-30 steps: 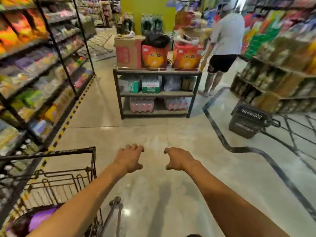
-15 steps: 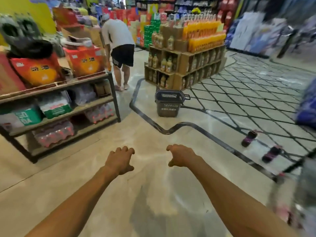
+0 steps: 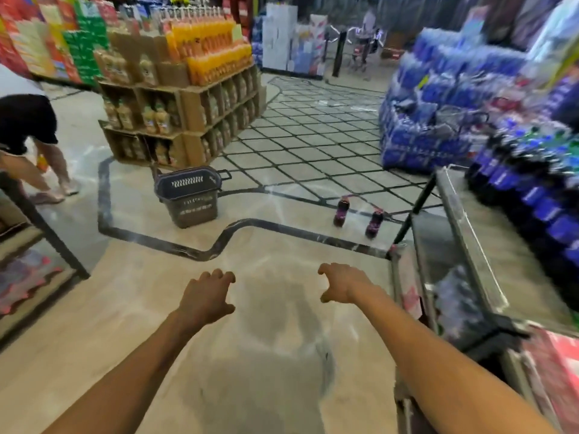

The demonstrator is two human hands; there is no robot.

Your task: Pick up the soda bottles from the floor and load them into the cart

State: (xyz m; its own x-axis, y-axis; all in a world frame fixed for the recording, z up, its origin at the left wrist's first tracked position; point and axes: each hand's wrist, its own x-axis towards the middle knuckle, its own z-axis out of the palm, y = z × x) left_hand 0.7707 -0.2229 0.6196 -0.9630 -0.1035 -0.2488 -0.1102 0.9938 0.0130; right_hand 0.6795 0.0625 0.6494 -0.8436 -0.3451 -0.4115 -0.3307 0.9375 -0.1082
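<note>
Two soda bottles together on the floor
Well left the basket, just right the display case

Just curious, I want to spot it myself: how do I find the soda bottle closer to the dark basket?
Find the cardboard stand of orange drinks; a dark basket sits on the floor before it. Right of the basket, two dark soda bottles stand by a black floor stripe. Yours is the left bottle, nearer the basket than the right bottle.
</note>
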